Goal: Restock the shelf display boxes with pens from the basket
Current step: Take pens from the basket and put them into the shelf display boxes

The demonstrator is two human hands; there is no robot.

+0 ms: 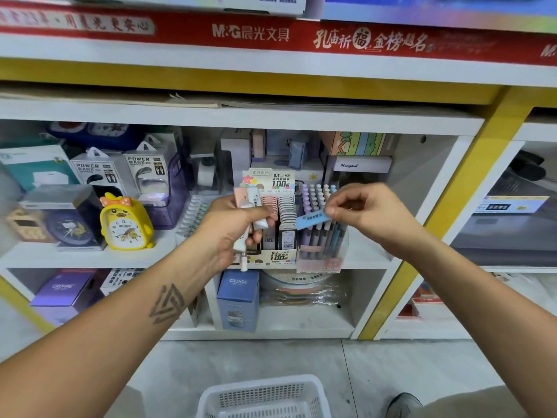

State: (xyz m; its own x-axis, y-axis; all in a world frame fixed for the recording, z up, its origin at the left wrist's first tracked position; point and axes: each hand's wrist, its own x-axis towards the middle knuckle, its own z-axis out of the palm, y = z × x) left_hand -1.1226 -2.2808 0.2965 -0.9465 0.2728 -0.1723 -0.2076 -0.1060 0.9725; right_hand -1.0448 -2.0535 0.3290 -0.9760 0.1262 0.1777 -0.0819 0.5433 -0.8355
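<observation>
White basket (265,398) on floor below both hands. Left hand (229,227) grips several pastel lead cases (254,212); right hand (361,211) pinches a blue case (312,220) just beside, above lead display box (278,236) and pen box (321,236), both well stocked.

Yellow duck-shaped alarm clock (124,223) on the middle shelf, dark blue round clock in a clear box (70,225) just left of it. Two white power bank boxes (125,173) behind. Blue CRUHRE carton (238,298) on the lower shelf. Red M&G banner (271,34) above.
</observation>
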